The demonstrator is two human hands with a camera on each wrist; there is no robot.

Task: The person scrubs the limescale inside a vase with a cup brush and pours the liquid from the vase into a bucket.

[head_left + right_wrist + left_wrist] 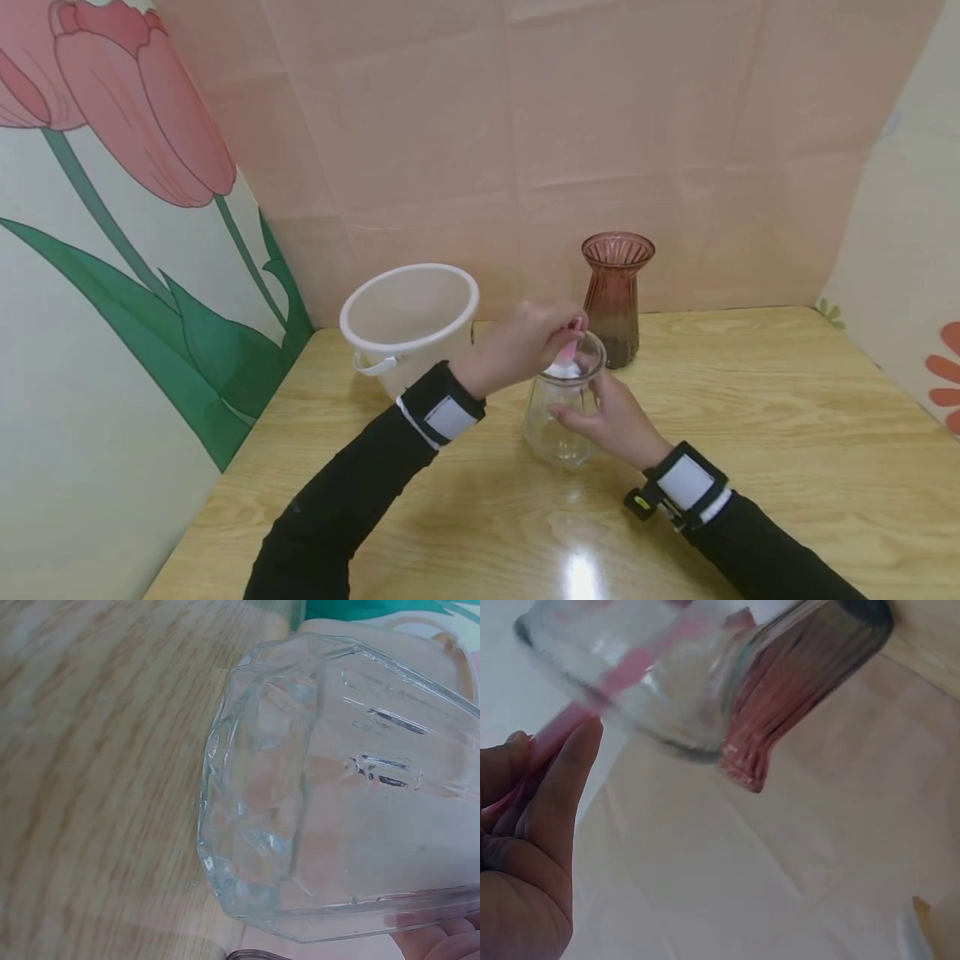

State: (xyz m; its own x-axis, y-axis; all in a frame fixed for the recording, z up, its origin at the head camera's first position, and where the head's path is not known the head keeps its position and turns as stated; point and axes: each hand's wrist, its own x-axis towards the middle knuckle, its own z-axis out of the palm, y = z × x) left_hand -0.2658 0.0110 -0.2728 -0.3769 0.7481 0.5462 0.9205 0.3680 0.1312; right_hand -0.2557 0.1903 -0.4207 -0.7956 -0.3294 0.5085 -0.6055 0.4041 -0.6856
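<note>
Left hand (525,343) pinched a pink handle (567,352) in the clear vase (550,432); right hand (621,423) gripped the glass, thumb against fingers. Risk: a sideways shove could have tipped it.

Pink handle (559,731) in left hand (531,855), clear vase (676,694) before ribbed reddish vase (784,690)

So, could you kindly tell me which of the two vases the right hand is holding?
The clear vase, nearer the person: the right hand grips its side. The other, a reddish vase, stands behind it on the table.
</note>
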